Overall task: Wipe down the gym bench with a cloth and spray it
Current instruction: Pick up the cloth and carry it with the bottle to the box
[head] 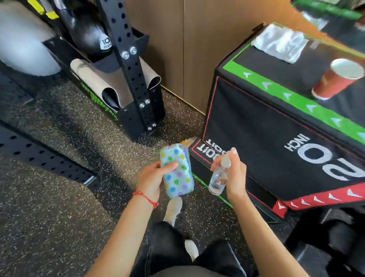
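While folded, cloth [177, 170] under fingers [168, 165].

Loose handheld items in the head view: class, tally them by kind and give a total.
Folded polka-dot cloth, in the left hand: 1
Clear spray bottle, in the right hand: 1
Red paper cup: 1
Clear plastic packet: 1
Total: 4

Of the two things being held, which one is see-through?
The small spray bottle in the right hand: clear plastic, with the index finger on its nozzle. The folded cloth in the left hand is opaque, pale blue with coloured dots.
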A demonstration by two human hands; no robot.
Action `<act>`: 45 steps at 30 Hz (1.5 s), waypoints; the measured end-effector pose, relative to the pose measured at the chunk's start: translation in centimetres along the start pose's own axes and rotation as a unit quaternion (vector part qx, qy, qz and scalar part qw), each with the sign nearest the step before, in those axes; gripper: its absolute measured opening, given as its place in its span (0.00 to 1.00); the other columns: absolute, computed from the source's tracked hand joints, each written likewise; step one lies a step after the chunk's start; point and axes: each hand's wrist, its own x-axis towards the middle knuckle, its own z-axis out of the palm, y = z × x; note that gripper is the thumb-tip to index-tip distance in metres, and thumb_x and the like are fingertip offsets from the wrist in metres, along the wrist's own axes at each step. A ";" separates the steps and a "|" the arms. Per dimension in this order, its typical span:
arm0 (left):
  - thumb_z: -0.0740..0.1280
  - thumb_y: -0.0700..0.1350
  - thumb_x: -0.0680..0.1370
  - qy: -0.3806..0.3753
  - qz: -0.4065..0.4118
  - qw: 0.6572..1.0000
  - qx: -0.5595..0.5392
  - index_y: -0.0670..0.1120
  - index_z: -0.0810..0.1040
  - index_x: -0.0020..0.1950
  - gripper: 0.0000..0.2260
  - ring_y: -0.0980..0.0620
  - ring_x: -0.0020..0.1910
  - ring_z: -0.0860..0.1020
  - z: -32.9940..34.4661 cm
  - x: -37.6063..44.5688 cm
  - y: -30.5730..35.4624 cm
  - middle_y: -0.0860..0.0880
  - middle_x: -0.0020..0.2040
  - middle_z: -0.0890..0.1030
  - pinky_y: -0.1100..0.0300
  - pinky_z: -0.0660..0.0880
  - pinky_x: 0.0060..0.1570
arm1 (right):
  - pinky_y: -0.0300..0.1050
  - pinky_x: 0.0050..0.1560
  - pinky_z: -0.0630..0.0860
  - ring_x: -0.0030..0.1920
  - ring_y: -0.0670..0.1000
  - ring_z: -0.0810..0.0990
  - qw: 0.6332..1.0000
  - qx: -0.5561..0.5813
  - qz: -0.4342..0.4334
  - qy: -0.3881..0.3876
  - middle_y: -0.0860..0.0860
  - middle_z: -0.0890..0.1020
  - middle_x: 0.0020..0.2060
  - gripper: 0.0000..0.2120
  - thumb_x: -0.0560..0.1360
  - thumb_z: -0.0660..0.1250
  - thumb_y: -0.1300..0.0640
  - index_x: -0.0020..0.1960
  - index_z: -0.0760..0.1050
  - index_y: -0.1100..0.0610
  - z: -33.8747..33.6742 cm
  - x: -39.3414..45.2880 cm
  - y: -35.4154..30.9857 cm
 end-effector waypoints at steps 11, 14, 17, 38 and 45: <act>0.70 0.36 0.71 -0.168 -0.011 0.979 0.112 0.41 0.79 0.42 0.02 0.52 0.33 0.82 11.0 11.7 9.9 0.49 0.34 0.84 0.62 0.78 0.29 | 0.36 0.31 0.72 0.28 0.49 0.76 0.971 0.076 -0.028 0.224 0.55 0.77 0.23 0.28 0.70 0.57 0.41 0.28 0.74 0.65 -1.6 10.3 -6.4; 0.70 0.35 0.70 -0.203 -0.025 0.972 0.116 0.40 0.79 0.42 0.02 0.50 0.34 0.82 14.0 13.8 12.3 0.47 0.34 0.84 0.60 0.79 0.30 | 0.37 0.30 0.72 0.27 0.51 0.75 0.960 0.098 -0.043 0.258 0.55 0.77 0.24 0.25 0.72 0.56 0.42 0.27 0.74 0.60 -2.1 12.4 -8.6; 0.70 0.36 0.70 -0.232 -0.027 0.964 0.126 0.40 0.78 0.43 0.03 0.52 0.34 0.82 17.2 15.6 14.2 0.48 0.34 0.84 0.59 0.80 0.34 | 0.35 0.27 0.70 0.26 0.50 0.75 0.952 0.092 -0.064 0.284 0.58 0.76 0.25 0.27 0.71 0.56 0.40 0.28 0.73 0.61 -3.0 14.2 -10.8; 0.74 0.38 0.69 -0.256 -0.003 0.943 0.212 0.40 0.80 0.41 0.04 0.53 0.33 0.82 31.8 23.2 16.9 0.49 0.32 0.84 0.61 0.79 0.31 | 0.44 0.38 0.73 0.30 0.51 0.77 0.945 0.055 -0.097 0.309 0.50 0.77 0.23 0.24 0.69 0.57 0.36 0.25 0.74 0.52 -9.8 26.6 -16.2; 0.74 0.39 0.69 -0.267 0.039 0.920 0.284 0.42 0.81 0.40 0.04 0.52 0.36 0.82 33.1 25.4 17.5 0.47 0.38 0.83 0.59 0.80 0.38 | 0.38 0.35 0.74 0.29 0.50 0.77 0.935 0.055 -0.088 0.338 0.53 0.78 0.23 0.26 0.68 0.58 0.36 0.27 0.74 0.58 -9.6 28.5 -15.0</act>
